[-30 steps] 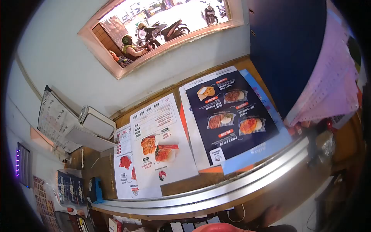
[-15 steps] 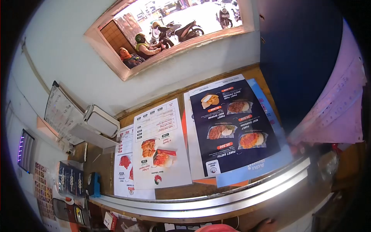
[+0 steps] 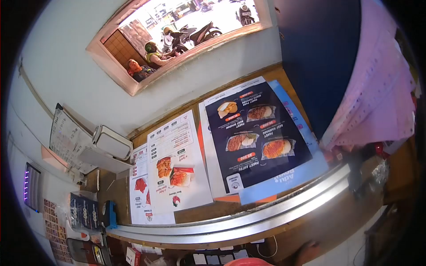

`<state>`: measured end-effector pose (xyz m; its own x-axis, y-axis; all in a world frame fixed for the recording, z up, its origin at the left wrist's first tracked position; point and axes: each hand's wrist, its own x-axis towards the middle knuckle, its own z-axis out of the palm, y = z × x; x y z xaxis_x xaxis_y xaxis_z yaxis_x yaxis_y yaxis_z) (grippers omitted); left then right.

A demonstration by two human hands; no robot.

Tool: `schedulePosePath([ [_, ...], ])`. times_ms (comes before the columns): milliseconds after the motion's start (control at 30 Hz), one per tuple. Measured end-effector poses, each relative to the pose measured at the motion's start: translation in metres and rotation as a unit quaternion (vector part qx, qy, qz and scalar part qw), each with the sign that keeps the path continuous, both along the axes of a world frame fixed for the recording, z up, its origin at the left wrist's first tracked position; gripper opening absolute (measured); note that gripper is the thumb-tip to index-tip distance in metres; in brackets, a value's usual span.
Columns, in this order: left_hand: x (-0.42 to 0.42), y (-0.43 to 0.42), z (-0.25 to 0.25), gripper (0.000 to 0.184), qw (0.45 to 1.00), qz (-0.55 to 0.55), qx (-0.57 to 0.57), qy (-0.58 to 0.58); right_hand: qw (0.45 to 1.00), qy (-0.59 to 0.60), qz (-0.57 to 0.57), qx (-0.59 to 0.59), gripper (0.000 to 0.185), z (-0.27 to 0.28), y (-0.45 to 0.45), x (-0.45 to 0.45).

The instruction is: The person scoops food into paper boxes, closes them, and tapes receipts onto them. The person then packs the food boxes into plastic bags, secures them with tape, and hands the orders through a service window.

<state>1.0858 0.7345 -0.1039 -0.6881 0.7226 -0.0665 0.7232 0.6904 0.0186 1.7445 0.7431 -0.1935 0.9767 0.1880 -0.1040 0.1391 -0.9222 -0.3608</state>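
Note:
Neither of my hands can be made out. A bit of red clothing shows at the bottom edge. To its right a blurred brown shape appears low down, probably a foot. On the counter in front of me, a dark menu sheet with food pictures lies upside down to my view, over a light-blue sheet. Left of it rests a white menu sheet, partly covering another white menu.
A metal rail edges the counter. Below it are several phones and a white cable. A white box and whiteboard stand left, pink perforated paper hangs right. Two people sit outside the window.
My view has shifted slightly to the right and down, so the window, menus and counter sit further left. More of the phones and cable shows below. The menus have not visibly moved.

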Motion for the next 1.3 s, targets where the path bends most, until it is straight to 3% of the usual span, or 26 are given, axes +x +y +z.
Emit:
schedulePosePath([
  [100,-0.004,-0.003,0.004,0.062,1.0,-0.001,-0.003,0.004,1.0,0.002,-0.012,0.005,0.044,-0.047,-0.025,0.01],
  [133,-0.005,-0.002,0.008,0.062,1.0,-0.002,-0.004,0.005,1.0,0.006,-0.021,0.003,0.044,-0.043,-0.022,0.003],
  [200,-0.008,-0.005,0.012,0.063,1.0,-0.005,-0.012,0.005,0.994,-0.092,-0.035,0.053,0.023,-0.007,0.001,-0.001],
  [300,-0.015,-0.018,0.016,0.064,1.0,-0.006,-0.024,0.006,0.992,-0.101,-0.045,0.068,0.023,-0.036,-0.014,0.003],
  [433,-0.037,-0.05,0.013,0.065,0.999,0.003,-0.051,0.011,0.996,-0.051,-0.033,0.063,0.024,0.014,-0.004,-0.005],
  [600,-0.094,-0.124,-0.008,0.067,0.996,0.024,-0.082,0.013,0.994,-0.095,-0.027,0.053,0.024,-0.007,-0.013,-0.002],
  [667,-0.112,-0.143,-0.029,0.061,0.996,-0.025,0.046,-0.066,0.995,-0.087,-0.014,0.053,0.025,-0.018,-0.018,-0.003],
  [700,-0.11,-0.142,-0.025,0.055,0.973,-0.075,0.175,-0.132,0.995,-0.08,-0.014,0.063,0.026,-0.026,-0.021,-0.001],
  [767,-0.092,-0.141,-0.003,0.04,0.88,0.034,0.27,-0.39,0.995,-0.084,0.015,0.057,0.026,-0.037,-0.025,0.006],
  [800,-0.089,-0.139,-0.002,0.034,0.779,0.029,0.37,-0.505,0.973,-0.065,0.012,0.22,0.026,-0.04,-0.026,0.006],
  [833,-0.087,-0.144,0.006,0.034,0.823,0.021,0.345,-0.45,0.928,-0.03,0.008,0.372,0.025,-0.045,-0.032,0.0],
  [867,-0.089,-0.143,0.017,0.036,0.872,0.023,0.299,-0.388,0.931,-0.049,0.046,0.359,0.023,-0.031,-0.029,-0.021],
  [900,-0.093,-0.145,0.019,0.037,0.864,0.036,0.314,-0.392,0.934,-0.067,0.084,0.341,0.021,0.004,-0.021,-0.061],
  [933,-0.099,-0.143,0.022,0.036,0.862,-0.03,0.327,-0.386,0.895,-0.044,0.18,0.405,0.019,0.056,-0.015,-0.121],
  [967,-0.103,-0.143,0.022,0.032,0.849,-0.038,0.343,-0.399,0.843,0.055,0.231,0.482,0.017,0.085,-0.011,-0.181],
  [1000,-0.118,-0.146,0.013,0.027,0.873,-0.044,0.294,-0.387,0.79,0.186,0.282,0.511,0.017,0.098,-0.016,-0.233],
  [1033,-0.126,-0.145,0.009,0.024,0.852,-0.068,0.307,-0.418,0.779,0.299,0.338,0.436,0.022,0.105,-0.021,-0.289],
  [1067,-0.133,-0.146,0.001,0.024,0.837,-0.026,0.304,-0.454,0.705,0.371,0.478,0.369,0.035,0.13,-0.038,-0.346],
  [1100,-0.136,-0.149,0.001,0.024,0.827,-0.046,0.3,-0.473,0.6,0.334,0.667,0.29,0.057,0.128,-0.042,-0.391],
  [1167,-0.142,-0.139,0.005,0.025,0.808,-0.078,0.3,-0.501,0.494,0.478,0.695,0.211,0.101,0.139,-0.069,-0.487],
  [1233,-0.148,-0.138,0.009,0.026,0.774,-0.124,0.256,-0.565,0.509,0.231,0.814,0.157,0.11,0.097,-0.081,-0.552],
  [1267,-0.153,-0.137,0.003,0.026,0.769,-0.126,0.259,-0.57,0.511,0.224,0.816,0.154,0.11,0.1,-0.083,-0.579],
  [1300,-0.156,-0.142,-0.002,0.026,0.794,-0.217,0.265,-0.503,0.534,0.182,0.813,0.147,0.104,0.108,-0.089,-0.602],
])
